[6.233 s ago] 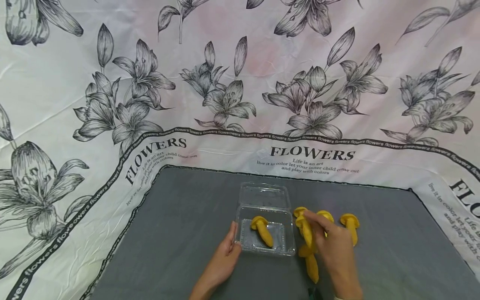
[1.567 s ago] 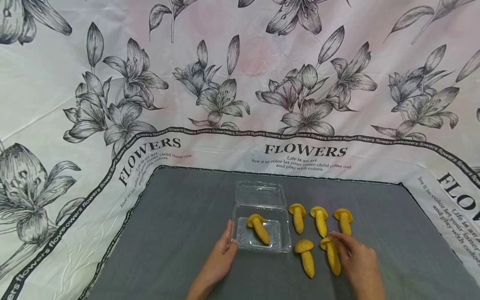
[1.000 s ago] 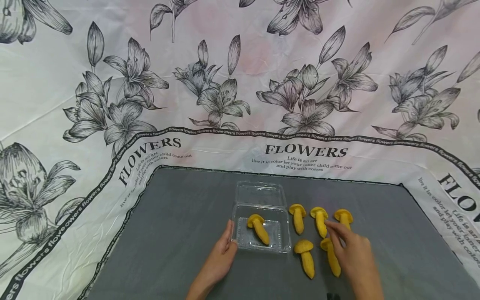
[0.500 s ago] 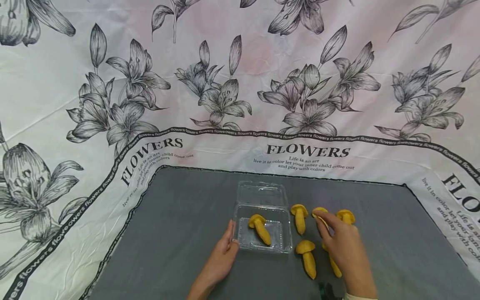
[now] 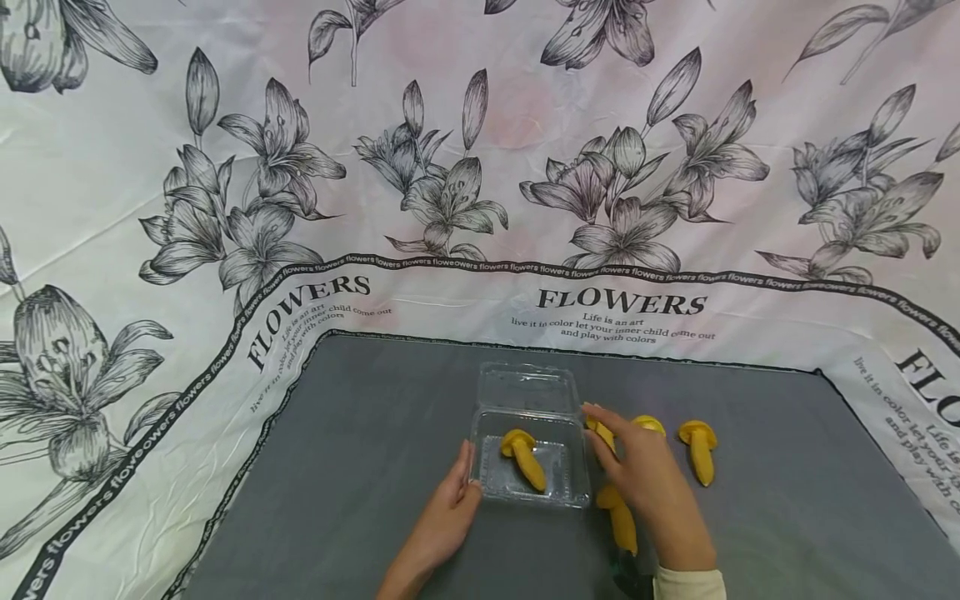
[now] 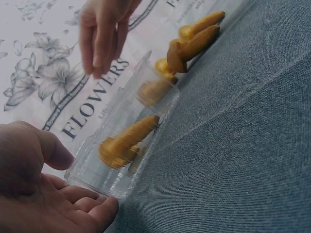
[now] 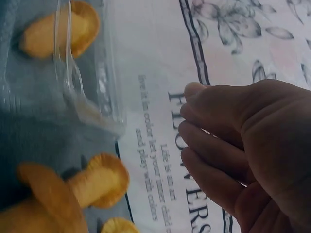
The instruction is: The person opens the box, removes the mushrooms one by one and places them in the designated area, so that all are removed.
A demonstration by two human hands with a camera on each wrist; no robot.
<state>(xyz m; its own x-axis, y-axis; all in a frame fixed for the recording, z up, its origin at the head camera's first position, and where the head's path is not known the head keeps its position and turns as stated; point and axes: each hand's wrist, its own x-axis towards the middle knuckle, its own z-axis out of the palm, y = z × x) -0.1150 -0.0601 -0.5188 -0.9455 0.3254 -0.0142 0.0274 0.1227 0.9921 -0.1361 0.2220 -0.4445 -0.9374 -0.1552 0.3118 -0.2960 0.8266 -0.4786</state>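
A clear plastic clamshell box (image 5: 491, 493) lies with its lid (image 5: 528, 390) folded back on the grey surface. One yellow mushroom (image 5: 531, 467) rests inside, cap toward the lid. My left hand (image 5: 442, 512) holds the box's left side, thumb and fingers at its edge. My right hand (image 5: 648, 475) hovers just right of the box, over another yellow mushroom (image 5: 600, 429). In the right wrist view, that hand's fingers (image 7: 209, 141) are loosely bent with nothing between them. More yellow mushrooms lie around it, one toward the front (image 5: 621, 525); the hand partly covers several.
A separate yellow mushroom (image 5: 699, 454) lies farther right, and a mushroom cap (image 5: 649, 424) shows behind my right hand. White flower-printed cloth (image 5: 450, 304) with lettering borders the grey cloth (image 5: 360, 433) at the back and sides.
My right hand has moved left from mushroom to mushroom on the right side toward the box. Earlier its fingertips were at the front-right mushroom. The left hand stays on the box.
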